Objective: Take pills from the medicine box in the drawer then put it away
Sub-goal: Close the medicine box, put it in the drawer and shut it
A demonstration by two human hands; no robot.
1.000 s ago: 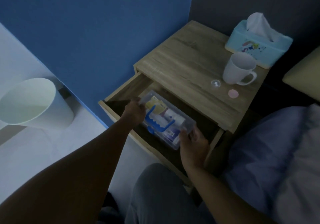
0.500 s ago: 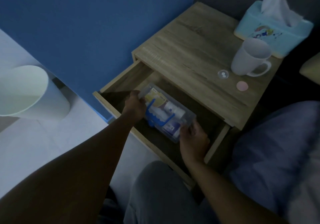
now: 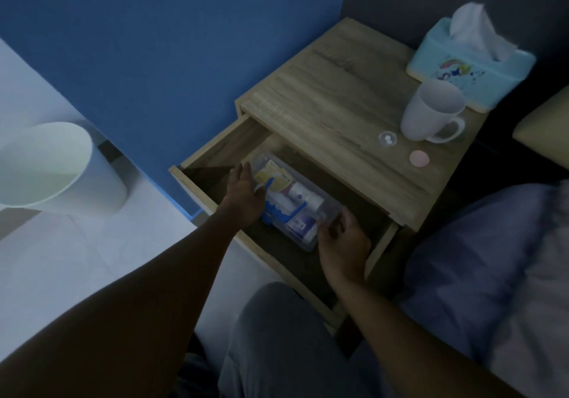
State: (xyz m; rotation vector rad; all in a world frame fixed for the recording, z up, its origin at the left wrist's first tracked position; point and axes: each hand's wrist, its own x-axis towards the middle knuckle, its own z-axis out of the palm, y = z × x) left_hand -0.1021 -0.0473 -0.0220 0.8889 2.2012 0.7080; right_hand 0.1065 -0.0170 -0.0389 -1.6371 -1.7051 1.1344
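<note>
A clear medicine box [image 3: 295,200] with a blue handle, holding packets and small bottles, lies inside the open wooden drawer [image 3: 215,151] of the bedside table. My left hand [image 3: 246,195] rests beside the box's left end with its fingers stretched out flat and holds nothing. My right hand [image 3: 341,237] is at the box's near right corner, thumb on its edge and fingers curled around the corner. On the table top lie a small clear pill cup [image 3: 387,139] and a pink round lid [image 3: 419,158].
A white mug [image 3: 431,114] and a light-blue tissue box [image 3: 471,64] stand at the back right of the table top [image 3: 323,95]. A white waste bin [image 3: 49,166] stands on the floor at the left. Bedding [image 3: 492,259] lies to the right, and my knee [image 3: 277,336] is below the drawer.
The box has gone down into the drawer. My left hand has let go of its left end and opened. My right hand stays at the right corner.
</note>
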